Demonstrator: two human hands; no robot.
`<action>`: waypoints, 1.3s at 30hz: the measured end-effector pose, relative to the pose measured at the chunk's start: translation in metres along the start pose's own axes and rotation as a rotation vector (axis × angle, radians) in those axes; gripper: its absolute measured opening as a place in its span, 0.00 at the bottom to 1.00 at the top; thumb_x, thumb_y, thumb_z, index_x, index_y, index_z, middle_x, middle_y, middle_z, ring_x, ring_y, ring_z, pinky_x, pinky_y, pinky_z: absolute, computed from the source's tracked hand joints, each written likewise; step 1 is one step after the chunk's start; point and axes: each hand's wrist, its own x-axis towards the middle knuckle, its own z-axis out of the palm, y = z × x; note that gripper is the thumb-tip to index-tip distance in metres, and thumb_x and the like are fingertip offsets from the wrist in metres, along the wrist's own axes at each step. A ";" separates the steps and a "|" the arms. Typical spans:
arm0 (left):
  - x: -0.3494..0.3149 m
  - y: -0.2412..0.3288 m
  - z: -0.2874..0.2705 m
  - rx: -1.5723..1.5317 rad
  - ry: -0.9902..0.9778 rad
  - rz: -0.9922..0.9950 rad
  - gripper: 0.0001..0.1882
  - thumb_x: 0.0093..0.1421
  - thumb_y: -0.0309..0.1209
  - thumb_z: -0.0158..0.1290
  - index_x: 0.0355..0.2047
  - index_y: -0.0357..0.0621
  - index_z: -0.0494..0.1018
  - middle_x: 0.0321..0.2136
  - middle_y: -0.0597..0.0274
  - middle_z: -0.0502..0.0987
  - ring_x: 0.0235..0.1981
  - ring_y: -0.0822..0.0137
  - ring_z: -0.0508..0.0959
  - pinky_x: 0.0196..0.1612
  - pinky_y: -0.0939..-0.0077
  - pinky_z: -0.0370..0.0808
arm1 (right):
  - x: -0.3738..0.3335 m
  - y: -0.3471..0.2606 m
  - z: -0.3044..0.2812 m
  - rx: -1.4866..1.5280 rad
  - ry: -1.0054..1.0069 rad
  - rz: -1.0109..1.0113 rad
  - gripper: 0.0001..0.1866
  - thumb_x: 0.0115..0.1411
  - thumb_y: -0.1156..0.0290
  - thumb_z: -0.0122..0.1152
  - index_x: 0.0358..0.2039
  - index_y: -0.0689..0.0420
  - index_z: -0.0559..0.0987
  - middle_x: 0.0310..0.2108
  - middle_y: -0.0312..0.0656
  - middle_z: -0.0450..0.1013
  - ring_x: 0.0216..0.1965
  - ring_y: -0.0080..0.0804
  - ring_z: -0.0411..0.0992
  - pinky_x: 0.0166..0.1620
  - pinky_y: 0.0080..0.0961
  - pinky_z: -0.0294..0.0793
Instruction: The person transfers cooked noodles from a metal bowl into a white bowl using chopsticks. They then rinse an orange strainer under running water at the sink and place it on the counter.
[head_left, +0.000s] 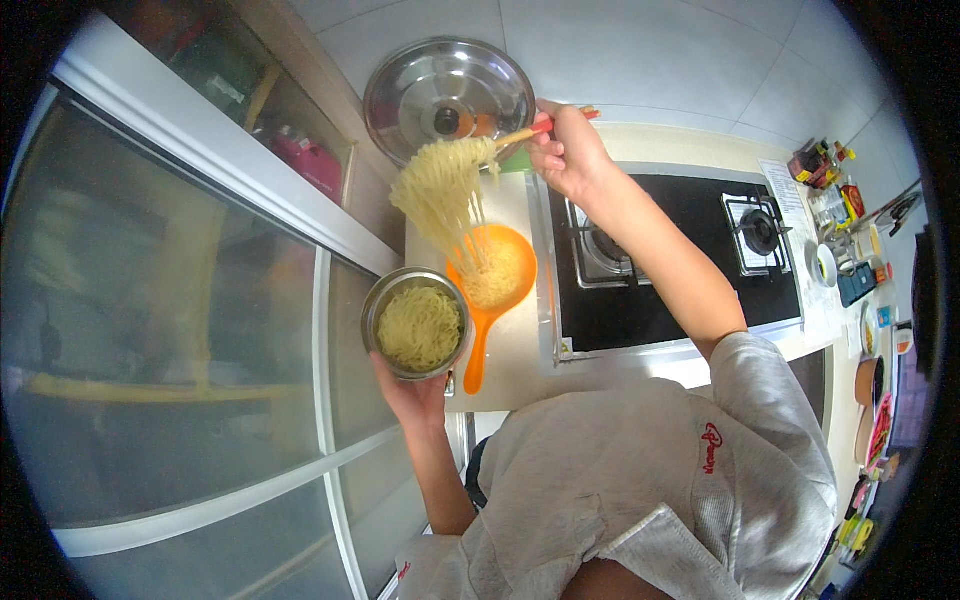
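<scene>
My left hand is closed around the lower side of a round metal bowl, which holds pale yellow noodles. With my right hand I grip a pair of chopsticks with red upper ends. From their tips a big clump of noodles hangs, its strands trailing down into an orange long-handled strainer. More noodles lie inside the strainer, which rests on the counter just right of the bowl. Whether the bowl touches the counter, I cannot tell.
A shiny metal lid with a black knob leans behind the noodles. To the right is a black gas hob with two burners, under my right forearm. Bottles and dishes line the far right. A framed glass door borders the left.
</scene>
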 end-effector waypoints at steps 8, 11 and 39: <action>0.003 -0.005 0.002 0.072 0.050 0.074 0.35 0.60 0.56 0.42 0.61 0.50 0.53 0.60 0.54 0.57 0.60 0.52 0.58 0.57 0.44 0.62 | -0.004 -0.046 0.050 0.005 -0.143 -0.123 0.06 0.59 0.70 0.39 0.26 0.57 0.62 0.14 0.34 0.57 0.11 0.19 0.47 0.11 0.15 0.44; 0.002 -0.004 0.007 0.098 0.061 0.092 0.35 0.59 0.56 0.42 0.61 0.51 0.53 0.59 0.54 0.57 0.60 0.52 0.59 0.56 0.43 0.62 | -0.010 -0.065 0.077 0.035 -0.150 -0.193 0.08 0.60 0.72 0.40 0.24 0.57 0.61 0.14 0.34 0.56 0.10 0.16 0.48 0.09 0.13 0.45; 0.011 -0.008 0.017 0.111 0.007 0.034 0.32 0.60 0.55 0.41 0.60 0.51 0.55 0.57 0.55 0.60 0.58 0.54 0.63 0.53 0.50 0.68 | 0.008 -0.162 0.156 0.155 -0.321 -0.289 0.06 0.54 0.78 0.39 0.20 0.58 0.62 0.13 0.35 0.57 0.08 0.16 0.51 0.07 0.12 0.43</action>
